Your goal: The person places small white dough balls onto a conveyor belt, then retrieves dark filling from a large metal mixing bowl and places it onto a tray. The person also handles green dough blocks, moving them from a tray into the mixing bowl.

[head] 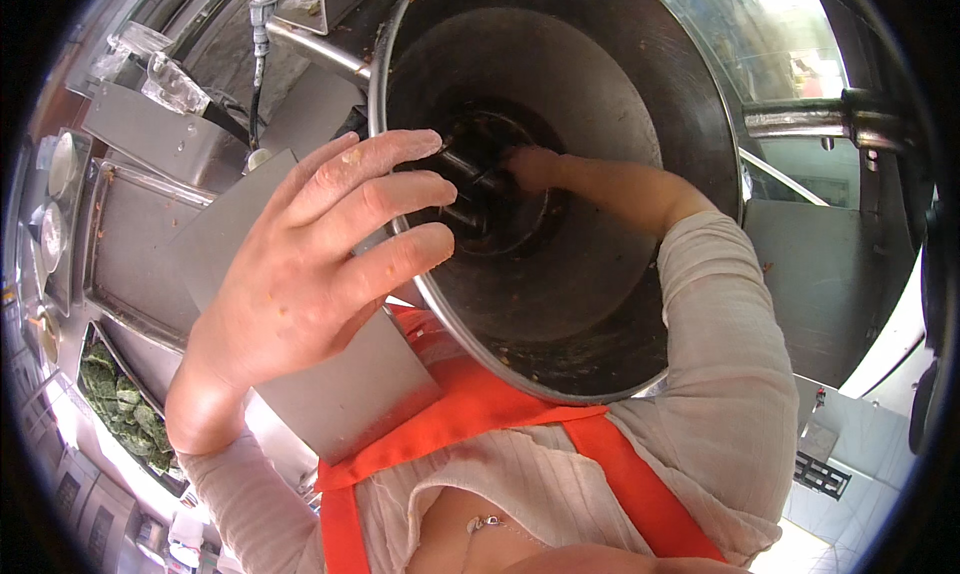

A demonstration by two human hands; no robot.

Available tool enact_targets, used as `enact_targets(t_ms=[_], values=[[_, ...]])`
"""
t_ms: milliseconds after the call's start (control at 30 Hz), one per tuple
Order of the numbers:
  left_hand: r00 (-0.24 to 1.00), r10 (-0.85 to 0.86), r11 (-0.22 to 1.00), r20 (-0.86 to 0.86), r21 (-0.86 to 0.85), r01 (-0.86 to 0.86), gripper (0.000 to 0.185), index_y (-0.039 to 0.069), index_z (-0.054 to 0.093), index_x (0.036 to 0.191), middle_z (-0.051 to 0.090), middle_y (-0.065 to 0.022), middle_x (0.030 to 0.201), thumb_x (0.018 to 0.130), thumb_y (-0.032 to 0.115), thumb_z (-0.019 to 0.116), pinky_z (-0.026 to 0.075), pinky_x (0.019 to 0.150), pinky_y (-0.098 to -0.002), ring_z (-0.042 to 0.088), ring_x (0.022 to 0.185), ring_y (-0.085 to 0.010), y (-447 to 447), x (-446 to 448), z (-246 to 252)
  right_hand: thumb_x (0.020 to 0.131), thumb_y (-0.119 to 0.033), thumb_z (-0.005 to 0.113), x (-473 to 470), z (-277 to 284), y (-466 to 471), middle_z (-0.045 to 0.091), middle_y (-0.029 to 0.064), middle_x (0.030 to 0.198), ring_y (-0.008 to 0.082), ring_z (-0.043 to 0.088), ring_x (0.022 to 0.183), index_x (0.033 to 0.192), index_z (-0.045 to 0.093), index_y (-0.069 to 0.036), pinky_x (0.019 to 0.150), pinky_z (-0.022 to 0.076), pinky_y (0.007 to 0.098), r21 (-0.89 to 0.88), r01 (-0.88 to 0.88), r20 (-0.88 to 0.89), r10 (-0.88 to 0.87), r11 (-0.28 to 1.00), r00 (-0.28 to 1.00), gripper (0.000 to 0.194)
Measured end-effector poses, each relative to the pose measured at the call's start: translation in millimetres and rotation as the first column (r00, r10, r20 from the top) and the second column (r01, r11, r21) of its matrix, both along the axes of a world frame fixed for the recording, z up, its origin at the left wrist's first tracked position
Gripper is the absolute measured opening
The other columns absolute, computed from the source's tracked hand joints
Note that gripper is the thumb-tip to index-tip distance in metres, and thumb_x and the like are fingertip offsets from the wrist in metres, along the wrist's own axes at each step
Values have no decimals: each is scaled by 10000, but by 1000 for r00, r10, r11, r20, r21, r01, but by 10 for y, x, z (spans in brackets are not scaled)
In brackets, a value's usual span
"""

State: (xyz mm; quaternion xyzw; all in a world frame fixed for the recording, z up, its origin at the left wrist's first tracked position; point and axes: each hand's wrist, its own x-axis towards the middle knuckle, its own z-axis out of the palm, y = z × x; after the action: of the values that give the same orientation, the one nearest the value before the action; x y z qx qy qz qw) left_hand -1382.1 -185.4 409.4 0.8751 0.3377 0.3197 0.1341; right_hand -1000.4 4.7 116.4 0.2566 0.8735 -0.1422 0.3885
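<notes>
My right hand (531, 169) reaches deep into a large steel mixing kettle (517, 390), by a dark, shiny fitting (472, 187) at its bottom. Shadow hides the fingers, so I cannot tell whether they grip it. My left hand (337, 236) is raised near the kettle's left rim, back of the hand up. Its fingers are apart and slightly bent, with small crumbs stuck to the skin. Palm and thumb are mostly hidden. Beneath that hand lies a flat steel panel (352, 401). Bits of food residue cling to the kettle's inner wall.
At left sit a shallow metal tray (146, 251) with crumbs and a pan of dark green leafy food (120, 394). A steel bar (319, 48) meets the kettle's upper left rim. A thick metal pipe (795, 120) and a steel surface (806, 274) are at right.
</notes>
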Motion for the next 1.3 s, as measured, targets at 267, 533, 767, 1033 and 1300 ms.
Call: enact_targets(t_ms=[267, 533, 767, 1033, 1300], values=[[1000, -11, 1000, 0, -11, 11, 444, 81, 599, 996, 578, -89, 1231, 582, -23, 721, 451, 1013, -518, 480, 1283, -386, 0, -16, 18, 870, -160, 540, -122, -582, -219, 684, 185, 1000, 351, 653, 924, 957, 704, -13, 784, 532, 470, -334, 177, -143, -235, 926, 961, 237], [1000, 13, 1000, 9, -6, -13, 437, 73, 597, 999, 580, -93, 1205, 589, -44, 693, 441, 1022, -506, 479, 1278, -399, -31, 34, 35, 806, -229, 617, -706, 209, 303, 706, 161, 916, 336, 681, 861, 904, 733, -65, 762, 541, 460, 246, 87, -79, -70, 965, 994, 223], [999, 31, 999, 20, -8, -31, 425, 82, 604, 1009, 573, -78, 1195, 615, -32, 712, 446, 1007, -491, 488, 1272, -370, -63, 43, 38, 898, -203, 594, -898, -1120, 651, 704, 104, 957, 280, 671, 898, 977, 739, -104, 703, 535, 450, 236, -373, 113, 355, 897, 928, 193], [999, 17, 1000, 31, -5, -17, 415, 88, 604, 974, 585, -74, 1180, 602, -71, 698, 460, 1004, -486, 504, 1257, -375, -27, 31, 18, 889, -202, 552, -766, -1227, 454, 699, 163, 991, 304, 674, 882, 1098, 706, -75, 761, 535, 478, 78, 293, -133, -282, 953, 950, 289], [999, 25, 1000, 21, 17, -26, 391, 85, 604, 950, 594, -78, 1164, 605, -80, 688, 469, 995, -482, 519, 1242, -373, -30, 39, 31, 798, -214, 665, -1193, -893, -13, 688, 172, 1012, 345, 659, 897, 1035, 699, -60, 766, 535, 479, 27, -358, -161, 357, 933, 920, 284]])
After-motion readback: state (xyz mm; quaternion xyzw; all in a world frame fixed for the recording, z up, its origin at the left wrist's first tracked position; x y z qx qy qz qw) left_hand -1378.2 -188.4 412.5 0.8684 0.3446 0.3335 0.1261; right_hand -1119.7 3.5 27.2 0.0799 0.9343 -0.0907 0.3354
